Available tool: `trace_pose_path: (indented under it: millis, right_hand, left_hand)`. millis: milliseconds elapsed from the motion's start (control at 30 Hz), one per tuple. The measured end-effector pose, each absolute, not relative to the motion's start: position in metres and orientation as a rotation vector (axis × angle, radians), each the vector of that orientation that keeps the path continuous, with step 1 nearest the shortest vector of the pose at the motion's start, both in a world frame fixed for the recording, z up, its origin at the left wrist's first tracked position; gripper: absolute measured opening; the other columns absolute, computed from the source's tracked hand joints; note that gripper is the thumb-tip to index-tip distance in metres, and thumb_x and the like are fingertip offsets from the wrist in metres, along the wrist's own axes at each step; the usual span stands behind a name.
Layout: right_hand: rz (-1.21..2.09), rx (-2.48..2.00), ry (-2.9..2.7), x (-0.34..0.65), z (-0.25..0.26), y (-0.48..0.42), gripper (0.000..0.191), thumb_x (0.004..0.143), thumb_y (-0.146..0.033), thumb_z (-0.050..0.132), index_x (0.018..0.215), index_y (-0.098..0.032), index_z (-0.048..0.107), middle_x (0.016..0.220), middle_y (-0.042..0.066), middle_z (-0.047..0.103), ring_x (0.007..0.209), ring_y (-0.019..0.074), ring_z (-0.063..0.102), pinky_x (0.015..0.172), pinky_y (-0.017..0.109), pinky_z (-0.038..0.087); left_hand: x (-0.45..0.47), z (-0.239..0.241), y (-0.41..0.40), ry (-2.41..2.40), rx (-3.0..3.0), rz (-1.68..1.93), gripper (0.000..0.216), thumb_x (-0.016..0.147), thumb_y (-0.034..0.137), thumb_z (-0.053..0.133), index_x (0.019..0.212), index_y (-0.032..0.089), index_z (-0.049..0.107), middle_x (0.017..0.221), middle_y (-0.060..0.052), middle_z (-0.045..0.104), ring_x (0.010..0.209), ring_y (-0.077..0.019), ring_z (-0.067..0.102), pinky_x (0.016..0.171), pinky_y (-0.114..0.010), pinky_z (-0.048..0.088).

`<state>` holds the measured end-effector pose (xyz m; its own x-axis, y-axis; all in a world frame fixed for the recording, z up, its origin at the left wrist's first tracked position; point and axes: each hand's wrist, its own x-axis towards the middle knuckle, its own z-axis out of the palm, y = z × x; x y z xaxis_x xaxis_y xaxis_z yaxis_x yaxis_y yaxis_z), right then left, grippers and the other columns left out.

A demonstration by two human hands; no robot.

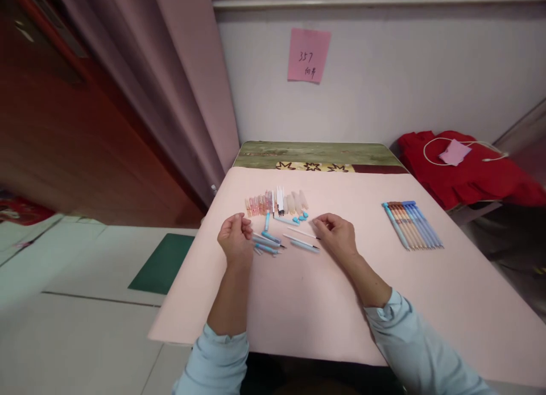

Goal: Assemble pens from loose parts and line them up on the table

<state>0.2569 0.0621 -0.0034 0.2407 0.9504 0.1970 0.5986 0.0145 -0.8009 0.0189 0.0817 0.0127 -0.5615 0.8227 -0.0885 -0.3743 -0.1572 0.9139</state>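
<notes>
Loosely curled on pale pink counter (298,304), toward its far edge: left hand (234,239) and right hand (338,236), fingers narrow, any grip impossible to tell. Between them, light blue plastic pen barrels (267,243) and thin white refills (301,233). Near right edge, assembled blue pens (412,225).

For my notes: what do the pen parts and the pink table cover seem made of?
Pen parts: probably plastic, smooth, judging by pale blue and clear colours. Pink table cover: perhaps matte paper or thin sheet; flat, no shine, straight edge.
</notes>
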Motion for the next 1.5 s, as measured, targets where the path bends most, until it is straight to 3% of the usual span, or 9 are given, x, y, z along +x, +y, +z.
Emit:
trace_pose_path:
  millis: [133, 467, 600, 733, 1067, 1500]
  right_hand:
    - [0.416, -1.699, -1.613, 0.25, -0.002, 0.061, 0.021, 0.081, -0.04, 0.059, 0.076, -0.025, 0.073, 0.073, -0.001, 0.067, 0.065, 0.0143, 0.057, 0.061, 0.025, 0.038]
    - [0.337, -1.713, -1.656, 0.246, -0.001, 0.06, 0.018, 0.084, -0.038, 0.06, 0.077, -0.027, 0.073, 0.075, -0.002, 0.066, 0.065, 0.0126, 0.056, 0.062, 0.025, 0.036]
    - [0.34, -1.684, -1.673, 0.245, -0.002, 0.061, 0.018, 0.084, -0.038, 0.061, 0.078, -0.026, 0.073, 0.078, -0.001, 0.067, 0.067, 0.0125, 0.057, 0.063, 0.025, 0.037]
    - [0.285, -1.689, -1.633, 0.244, -0.005, 0.063, 0.017, 0.084, -0.036, 0.061, 0.078, -0.025, 0.073, 0.077, -0.001, 0.066, 0.066, 0.0124, 0.057, 0.062, 0.025, 0.037]
    - [0.195, -1.67, -1.583, 0.246, -0.005, 0.07, 0.018, 0.085, -0.035, 0.06, 0.078, -0.024, 0.073, 0.076, -0.001, 0.067, 0.064, 0.0118, 0.057, 0.06, 0.024, 0.035]
    - [0.255, -1.697, -1.529, 0.247, -0.002, 0.075, 0.019, 0.084, -0.036, 0.06, 0.077, -0.024, 0.073, 0.073, -0.002, 0.065, 0.063, 0.0114, 0.057, 0.06, 0.023, 0.036]
  left_hand:
    - [0.018, 0.007, 0.083, 1.312, 0.583, 1.829, 0.026, 0.069, 0.032, 0.072, 0.085, 0.015, 0.062, 0.066, 0.001, 0.062, 0.048, -0.006, 0.049, 0.045, -0.018, 0.033]
    - [0.02, -0.006, 0.085, 1.425, 0.728, 1.78, 0.021, 0.072, 0.028, 0.068, 0.09, 0.017, 0.065, 0.074, 0.0, 0.063, 0.061, -0.0096, 0.054, 0.06, -0.022, 0.043]
    - [0.022, -0.004, 0.082, 1.631, 1.173, 1.689, 0.015, 0.079, 0.028, 0.063, 0.089, 0.019, 0.069, 0.087, -0.004, 0.066, 0.084, -0.0177, 0.06, 0.077, -0.03, 0.047]
    - [0.037, 0.005, 0.079, 1.81, 1.907, 1.413, 0.012, 0.083, 0.023, 0.06, 0.088, 0.023, 0.071, 0.106, -0.006, 0.067, 0.11, -0.0242, 0.054, 0.099, -0.04, 0.038]
    - [0.063, 0.013, 0.104, 1.816, 2.446, 0.672, 0.021, 0.082, 0.012, 0.058, 0.088, 0.025, 0.073, 0.097, -0.009, 0.062, 0.099, -0.0277, 0.049, 0.087, -0.043, 0.036]
    - [0.052, 0.004, 0.102, 1.58, 2.5, 0.702, 0.015, 0.085, 0.01, 0.055, 0.089, 0.022, 0.064, 0.098, -0.006, 0.062, 0.101, -0.0247, 0.051, 0.092, -0.042, 0.034]
